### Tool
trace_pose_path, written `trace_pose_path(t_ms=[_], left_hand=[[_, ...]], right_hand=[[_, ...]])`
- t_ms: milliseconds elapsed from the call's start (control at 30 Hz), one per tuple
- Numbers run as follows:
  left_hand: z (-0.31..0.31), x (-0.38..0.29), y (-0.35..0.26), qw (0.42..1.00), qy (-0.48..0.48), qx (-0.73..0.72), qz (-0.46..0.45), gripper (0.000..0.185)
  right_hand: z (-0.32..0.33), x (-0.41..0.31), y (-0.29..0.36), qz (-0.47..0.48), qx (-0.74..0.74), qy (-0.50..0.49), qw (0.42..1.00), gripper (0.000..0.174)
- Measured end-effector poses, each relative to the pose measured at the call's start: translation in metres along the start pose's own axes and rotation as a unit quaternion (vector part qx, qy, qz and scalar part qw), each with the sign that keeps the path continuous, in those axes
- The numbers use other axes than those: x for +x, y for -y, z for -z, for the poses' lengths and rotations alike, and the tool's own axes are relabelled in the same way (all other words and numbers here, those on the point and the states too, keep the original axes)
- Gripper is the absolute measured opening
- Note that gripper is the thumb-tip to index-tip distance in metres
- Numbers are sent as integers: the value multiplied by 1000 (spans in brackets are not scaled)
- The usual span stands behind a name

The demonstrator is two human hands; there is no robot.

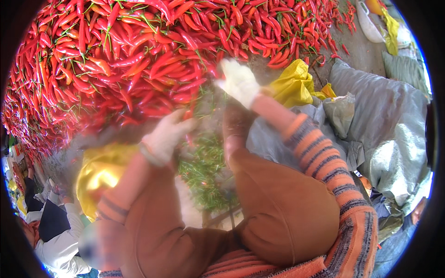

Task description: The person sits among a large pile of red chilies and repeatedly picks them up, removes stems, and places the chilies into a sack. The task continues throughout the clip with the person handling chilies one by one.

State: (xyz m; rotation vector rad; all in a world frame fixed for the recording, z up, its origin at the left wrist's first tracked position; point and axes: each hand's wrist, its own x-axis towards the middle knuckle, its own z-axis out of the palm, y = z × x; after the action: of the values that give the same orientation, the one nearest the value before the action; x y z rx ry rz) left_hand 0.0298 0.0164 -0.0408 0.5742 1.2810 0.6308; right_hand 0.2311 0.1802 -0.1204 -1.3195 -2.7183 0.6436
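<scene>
A broad heap of red chili peppers (167,66) with green stems spreads across the ground before me. My left hand (167,135), in a pale glove, is at the heap's near edge, with a blurred red pepper (188,114) between thumb and fingers. Also gloved in white, my right hand (240,81) reaches to the heap's edge further right. Blur hides its fingertips and whatever they may hold. Between my legs lies a pile of green chili stems (205,173), with a few red bits among them.
Yellow plastic sheeting (100,173) lies beside my left forearm, and a yellow bag (295,83) by my right wrist. Large silver-grey woven sacks (379,114) are at the right. Another person (55,236) sits at far left. A white container (370,22) stands at upper right.
</scene>
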Motion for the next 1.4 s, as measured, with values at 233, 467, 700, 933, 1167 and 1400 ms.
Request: trace_pose_path(t_ms=[233, 467, 700, 933, 1167, 1400], left_hand=[[-1, 0, 23, 986, 56, -139, 73, 25], [6, 16, 31, 976, 31, -203, 65, 40], [-7, 13, 23, 986, -31, -162, 39, 46], [-10, 15, 7, 993, 33, -93, 71, 28], [-19, 11, 6, 981, -46, 187, 16, 29], [-18, 6, -9, 935, -83, 343, -22, 41]], right_hand=[[-18, 53, 5, 64, -164, 22, 984, 46], [-16, 35, -18, 104, -171, 98, 975, 40], [16, 20, 18, 49, -9, -16, 999, 30], [35, -50, 86, -36, 468, 37, 882, 22], [1, -77, 68, -227, 776, 146, 570, 20], [-20, -60, 14, -122, 434, 210, 867, 29]])
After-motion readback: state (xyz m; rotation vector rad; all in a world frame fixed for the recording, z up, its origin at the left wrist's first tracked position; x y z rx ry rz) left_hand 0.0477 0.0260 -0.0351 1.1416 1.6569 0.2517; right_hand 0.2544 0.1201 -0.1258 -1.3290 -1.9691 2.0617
